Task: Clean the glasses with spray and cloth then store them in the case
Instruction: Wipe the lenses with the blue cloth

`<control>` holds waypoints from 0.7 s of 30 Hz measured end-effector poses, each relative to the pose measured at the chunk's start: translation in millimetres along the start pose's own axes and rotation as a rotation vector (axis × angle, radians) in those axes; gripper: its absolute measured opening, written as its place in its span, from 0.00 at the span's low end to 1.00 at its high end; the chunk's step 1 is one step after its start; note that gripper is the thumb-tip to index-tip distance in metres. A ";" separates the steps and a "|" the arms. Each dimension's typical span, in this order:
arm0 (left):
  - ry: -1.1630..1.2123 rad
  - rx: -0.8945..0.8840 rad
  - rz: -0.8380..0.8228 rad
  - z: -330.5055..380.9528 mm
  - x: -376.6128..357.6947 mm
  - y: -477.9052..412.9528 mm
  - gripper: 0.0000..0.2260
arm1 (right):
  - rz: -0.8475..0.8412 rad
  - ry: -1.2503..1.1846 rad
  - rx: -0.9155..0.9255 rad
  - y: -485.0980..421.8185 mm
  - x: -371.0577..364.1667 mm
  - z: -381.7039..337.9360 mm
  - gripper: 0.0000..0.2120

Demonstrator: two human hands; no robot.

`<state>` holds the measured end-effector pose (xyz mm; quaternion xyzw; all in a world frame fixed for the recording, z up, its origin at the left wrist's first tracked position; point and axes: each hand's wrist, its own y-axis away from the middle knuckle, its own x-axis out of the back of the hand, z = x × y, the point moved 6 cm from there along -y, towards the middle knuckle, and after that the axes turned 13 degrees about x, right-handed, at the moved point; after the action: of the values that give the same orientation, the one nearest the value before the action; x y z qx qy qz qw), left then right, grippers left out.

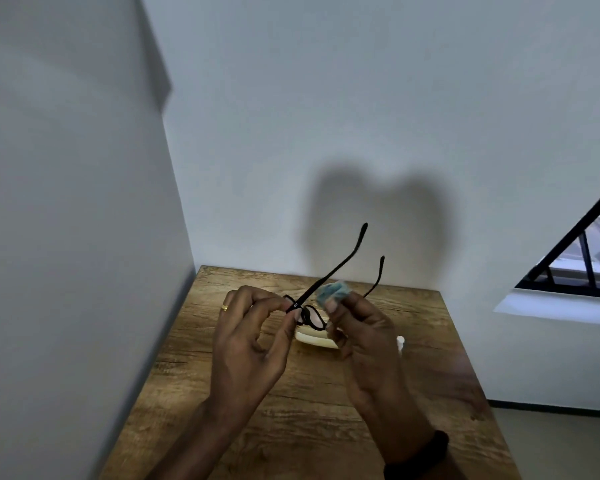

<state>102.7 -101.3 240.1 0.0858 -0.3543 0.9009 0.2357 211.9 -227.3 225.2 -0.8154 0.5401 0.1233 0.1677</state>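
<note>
1. Container: pale case (315, 341) lies on the wooden counter (309, 427), directly below both hands; mostly hidden by them; whether it is open, and what it holds, cannot be told.
2. Glasses (299, 301): black frame, held in the air above the case and clear of it; both temple arms unfolded, pointing up and away toward the wall; lenses tilted down toward the counter.
3. Left hand (253, 337): grip closed on the glasses; thumb and fingertips pinch the near corner of the frame by the hinge; gold ring (225, 307) on one finger.
4. Right hand (364, 334): grip closed on a bunched blue cloth (333, 292); thumb and fingers pinch the cloth at the far lens, which it covers; the far temple arm rises from behind this hand; black wristband (420, 455) on the wrist.
5. Spray bottle (400, 341): only a small white tip shows just past the right hand, on the counter; the rest is hidden.
6. Surroundings: the counter sits in a corner of plain pale walls; the shadow of the hands falls on the back wall; dark-framed window (586, 258) at the right edge.
</note>
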 end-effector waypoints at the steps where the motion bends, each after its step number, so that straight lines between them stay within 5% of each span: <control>1: -0.008 -0.006 -0.006 1.9 -1.9 1.5 0.05 | -0.050 0.010 0.023 3.9 -9.4 0.9 0.10; 21: -0.209 -0.149 -0.103 3.2 -12.2 11.5 0.11 | -0.027 0.016 0.020 8.3 -6.0 -5.8 0.07</control>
<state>107.8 -115.2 231.7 0.1796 -0.4379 0.8450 0.2489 202.1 -227.6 231.6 -0.8220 0.5315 0.1091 0.1730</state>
